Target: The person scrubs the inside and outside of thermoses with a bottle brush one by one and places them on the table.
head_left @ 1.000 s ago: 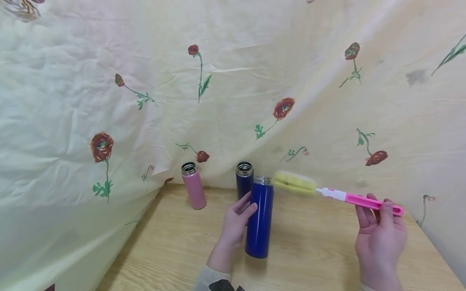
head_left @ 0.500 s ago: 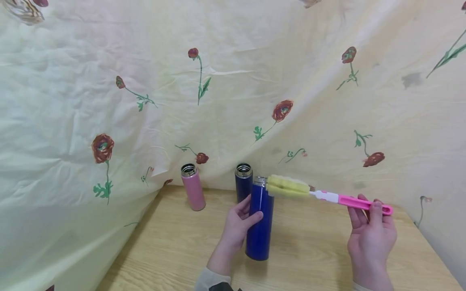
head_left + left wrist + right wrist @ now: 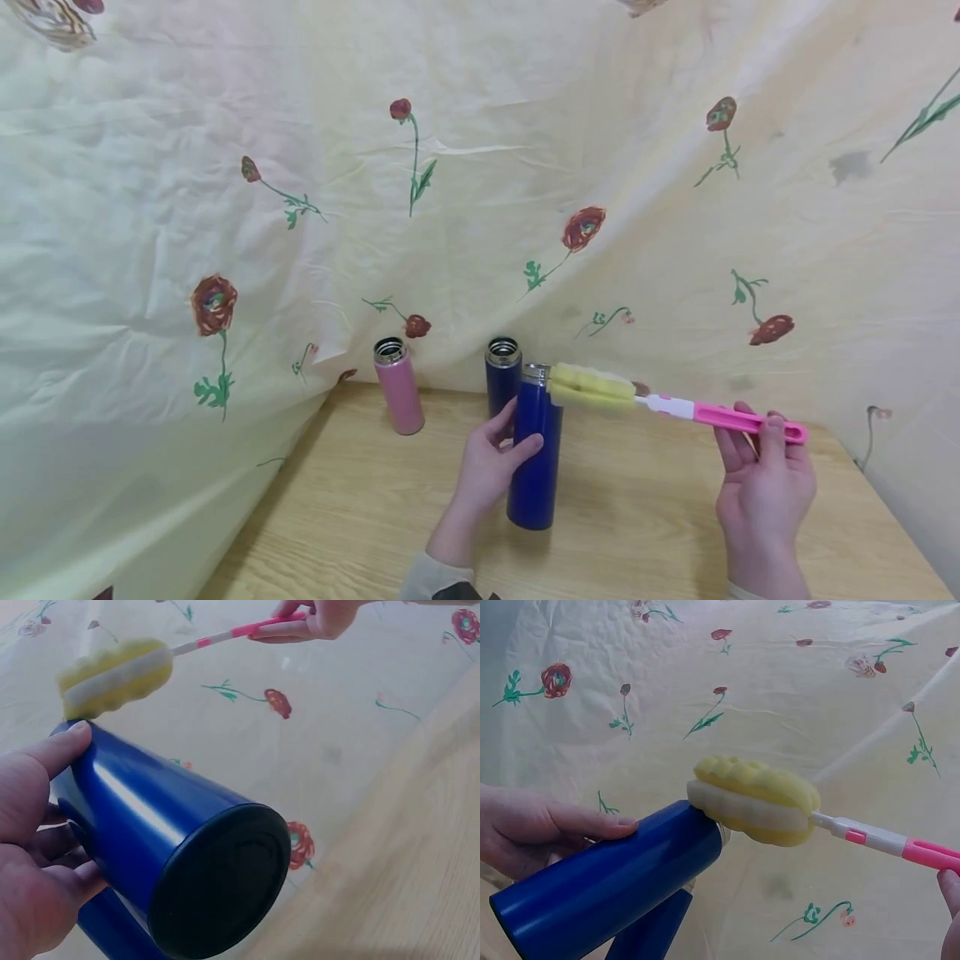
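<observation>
My left hand grips a tall blue bottle round its side, thumb across the front. The bottle has a steel neck without a cap, and its dark base faces the left wrist view. In my right hand the pink handle of a bottle brush is pinched between thumb and fingers. The brush's yellow and white sponge head lies across the bottle's mouth edge in the head view, outside the bottle, pointing left. Part of the neck is hidden behind the sponge in the right wrist view.
Behind the held bottle stands a darker blue bottle, uncapped and partly covered by it. A pink bottle, also uncapped, stands upright at the back left of the wooden table. A flowered cloth hangs along the back and sides.
My right hand has moved left with the brush, bringing its sponge over the edge of the bottle's mouth. My left thumb reaches farther across the bottle. The standing bottles have stayed put.
</observation>
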Tool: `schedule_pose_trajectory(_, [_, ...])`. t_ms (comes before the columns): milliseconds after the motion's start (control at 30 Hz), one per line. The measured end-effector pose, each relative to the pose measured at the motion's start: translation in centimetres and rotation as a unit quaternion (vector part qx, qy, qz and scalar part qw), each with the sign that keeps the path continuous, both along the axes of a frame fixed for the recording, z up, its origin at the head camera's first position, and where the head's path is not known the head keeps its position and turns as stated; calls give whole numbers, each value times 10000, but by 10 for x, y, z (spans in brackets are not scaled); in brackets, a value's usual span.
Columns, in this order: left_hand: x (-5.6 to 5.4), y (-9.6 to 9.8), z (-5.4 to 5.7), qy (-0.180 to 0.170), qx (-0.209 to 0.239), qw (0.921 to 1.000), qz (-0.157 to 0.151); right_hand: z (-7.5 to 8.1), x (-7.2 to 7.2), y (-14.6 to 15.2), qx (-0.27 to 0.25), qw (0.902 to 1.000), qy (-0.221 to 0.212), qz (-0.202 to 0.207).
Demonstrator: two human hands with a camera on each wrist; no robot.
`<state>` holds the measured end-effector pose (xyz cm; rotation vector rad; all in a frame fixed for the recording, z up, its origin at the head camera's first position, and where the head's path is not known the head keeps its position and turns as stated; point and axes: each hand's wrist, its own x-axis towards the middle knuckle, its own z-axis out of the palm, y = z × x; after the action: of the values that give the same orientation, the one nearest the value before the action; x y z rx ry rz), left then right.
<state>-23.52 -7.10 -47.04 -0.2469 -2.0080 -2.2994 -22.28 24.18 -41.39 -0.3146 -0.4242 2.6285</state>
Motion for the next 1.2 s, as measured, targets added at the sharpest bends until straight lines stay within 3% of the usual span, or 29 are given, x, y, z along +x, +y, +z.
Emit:
schedule_pose_trajectory(133, [1, 2, 0, 40, -121, 9997, 223, -3, 2, 2, -501, 9977, 47, 454])
schedule_pose_trajectory(300, [3, 3, 1, 64, 159, 9999, 15, -10, 5, 1, -992, 9879, 238, 1166])
schedule_pose_trajectory(533, [5, 3, 2, 212, 411, 9984, -329, -13, 0, -5, -790, 9921, 66, 972])
schedule_pose_trajectory(867, [6, 1, 2, 127, 713, 9964, -432, -19, -3, -3, -359, 9917, -318, 1190])
schedule_pose_trajectory(1200, [4, -1, 3, 137, 763, 9960, -438, -27, -7, -2, 74, 9880, 5, 1541])
